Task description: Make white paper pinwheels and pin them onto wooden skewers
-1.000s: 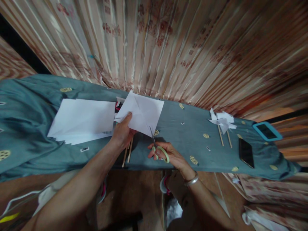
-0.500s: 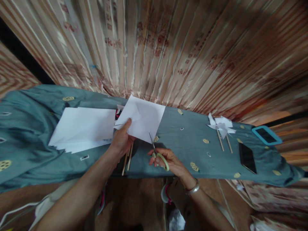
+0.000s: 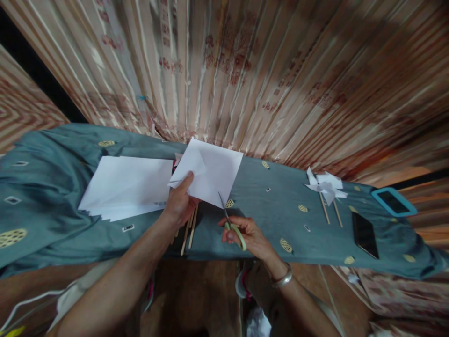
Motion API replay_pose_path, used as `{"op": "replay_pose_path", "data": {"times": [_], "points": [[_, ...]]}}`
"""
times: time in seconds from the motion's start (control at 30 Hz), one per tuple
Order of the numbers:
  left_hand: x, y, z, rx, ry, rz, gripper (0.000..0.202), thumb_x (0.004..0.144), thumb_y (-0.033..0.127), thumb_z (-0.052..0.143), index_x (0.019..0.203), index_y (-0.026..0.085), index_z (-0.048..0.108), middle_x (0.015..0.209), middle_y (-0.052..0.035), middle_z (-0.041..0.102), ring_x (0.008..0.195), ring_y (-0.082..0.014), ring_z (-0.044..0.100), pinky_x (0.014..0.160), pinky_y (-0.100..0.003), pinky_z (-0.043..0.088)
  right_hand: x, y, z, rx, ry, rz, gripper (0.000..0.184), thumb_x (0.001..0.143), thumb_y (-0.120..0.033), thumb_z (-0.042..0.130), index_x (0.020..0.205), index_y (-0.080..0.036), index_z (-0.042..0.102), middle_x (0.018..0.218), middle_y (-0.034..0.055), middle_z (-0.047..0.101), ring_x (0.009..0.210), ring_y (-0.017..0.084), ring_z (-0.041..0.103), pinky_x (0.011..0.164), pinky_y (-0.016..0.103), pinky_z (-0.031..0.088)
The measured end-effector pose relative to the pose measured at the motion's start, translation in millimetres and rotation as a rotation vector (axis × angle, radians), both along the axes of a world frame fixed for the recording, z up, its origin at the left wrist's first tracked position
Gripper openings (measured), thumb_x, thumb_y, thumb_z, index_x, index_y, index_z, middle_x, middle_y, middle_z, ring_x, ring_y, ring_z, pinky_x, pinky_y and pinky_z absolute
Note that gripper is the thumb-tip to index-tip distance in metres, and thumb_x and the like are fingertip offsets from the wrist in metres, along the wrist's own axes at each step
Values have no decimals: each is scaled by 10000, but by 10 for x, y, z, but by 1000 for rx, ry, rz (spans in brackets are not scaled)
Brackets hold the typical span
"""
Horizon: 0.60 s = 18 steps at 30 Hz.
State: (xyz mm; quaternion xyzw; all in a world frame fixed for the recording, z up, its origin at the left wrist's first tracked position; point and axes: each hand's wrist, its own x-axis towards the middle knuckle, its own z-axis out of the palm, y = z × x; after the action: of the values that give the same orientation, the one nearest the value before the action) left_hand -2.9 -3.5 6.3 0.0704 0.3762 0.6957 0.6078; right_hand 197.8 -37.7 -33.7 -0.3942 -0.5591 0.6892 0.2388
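Observation:
My left hand [image 3: 181, 201] grips a square sheet of white paper [image 3: 219, 171] by its lower left part, thumb on top. A slit shows in the paper near the thumb. In my right hand [image 3: 247, 232] are scissors with pale green handles [image 3: 236, 235]. Their blades reach up to the lower right corner of the sheet; whether they are cutting into it I cannot tell. Beneath my left hand, several thin wooden sticks [image 3: 191, 229] lie partly hidden. A stack of white paper [image 3: 129, 187] rests just left of that hand.
White paper pinwheels [image 3: 328, 185] on wooden sticks lie to the right. Beyond them are a black phone [image 3: 365, 235] and a blue-framed tablet [image 3: 394, 202]. A teal patterned cloth [image 3: 273, 201] covers the long, narrow surface. Pleated curtains [image 3: 224, 70] hang behind it.
The camera view has shifted slightly, so the surroundings sit a little further right. Both hands keep nearly the same hold and position, with the scissors still at the paper's lower right corner.

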Motion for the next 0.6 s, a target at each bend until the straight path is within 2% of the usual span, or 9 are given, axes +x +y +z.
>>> {"op": "replay_pose_path", "data": {"times": [0.13,0.3,0.6], "points": [[-5,9,-10,5,-3,4,280,891,142,587,1164,111,639,949,-72,754,738,-145,708,682,-230,597,-3,-3,-10,-45,20,-20,454,679,-476,821,969,-161,671,663,-23,656,548,80,546,540,210,456],[-11,6,-16,2,-4,11,246,897,142,579,1132,112,649,885,-61,752,696,-137,704,624,-204,593,-3,-9,-8,-73,34,-47,434,662,-447,838,953,-166,680,650,-32,651,544,81,558,546,213,467],[-11,1,12,6,-3,12,245,902,139,570,1134,113,642,900,-64,754,720,-142,709,684,-229,602,-59,-19,24,-116,40,-97,471,593,-498,862,879,-164,695,593,-45,626,510,71,551,506,198,440]]}}
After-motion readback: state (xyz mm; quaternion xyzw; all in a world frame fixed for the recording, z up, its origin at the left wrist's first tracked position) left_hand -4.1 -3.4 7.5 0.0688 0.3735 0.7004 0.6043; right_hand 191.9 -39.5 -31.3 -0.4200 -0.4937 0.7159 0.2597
